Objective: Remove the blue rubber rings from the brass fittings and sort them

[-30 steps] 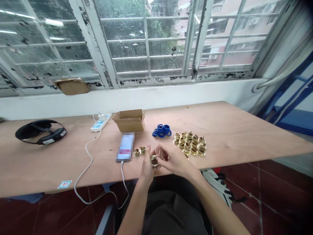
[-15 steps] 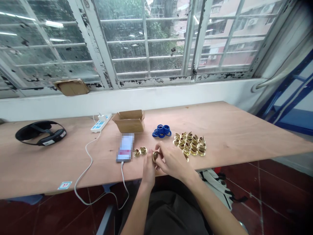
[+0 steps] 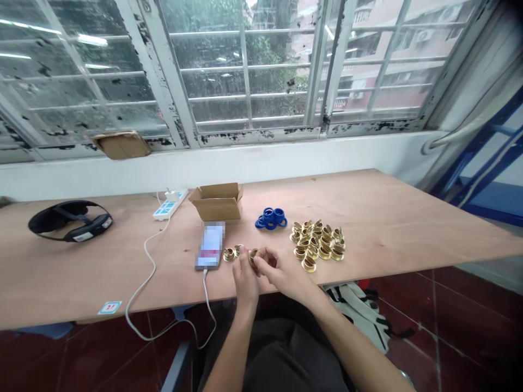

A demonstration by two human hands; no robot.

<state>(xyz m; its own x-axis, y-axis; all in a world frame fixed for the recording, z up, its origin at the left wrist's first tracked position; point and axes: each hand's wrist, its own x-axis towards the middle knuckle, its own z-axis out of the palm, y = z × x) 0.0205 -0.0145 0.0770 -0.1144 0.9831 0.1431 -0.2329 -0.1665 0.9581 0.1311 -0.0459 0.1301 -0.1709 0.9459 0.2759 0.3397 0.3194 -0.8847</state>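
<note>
Between my two hands is a round gold-coloured metal fitting (image 3: pixel 252 256) with a flange. My left hand (image 3: pixel 245 282) is closed on its left side, thumb raised. From the right, the curled fingers of my right hand (image 3: pixel 285 273) grip the same fitting; part of it is hidden behind them. Just left of my hands, a gold fitting (image 3: pixel 229 255) stands on the table, and a second one (image 3: pixel 238 250) is partly covered by my left hand. A pile of several similar fittings (image 3: pixel 314 238) lies to the right. Blue rings (image 3: pixel 269 219) are heaped beyond my hands.
A phone (image 3: pixel 210 245) with a white cable (image 3: pixel 147 256) lies to the left on the wooden table (image 3: pixel 388 218). Behind it stand an open cardboard box (image 3: pixel 218 208) and a power strip (image 3: pixel 169 206). A black headset (image 3: pixel 73 222) rests at far left.
Both hands have shifted slightly left with the fitting, so the left one now overlaps a standing fitting. The near fitting of the right-hand pile has come into fuller view.
</note>
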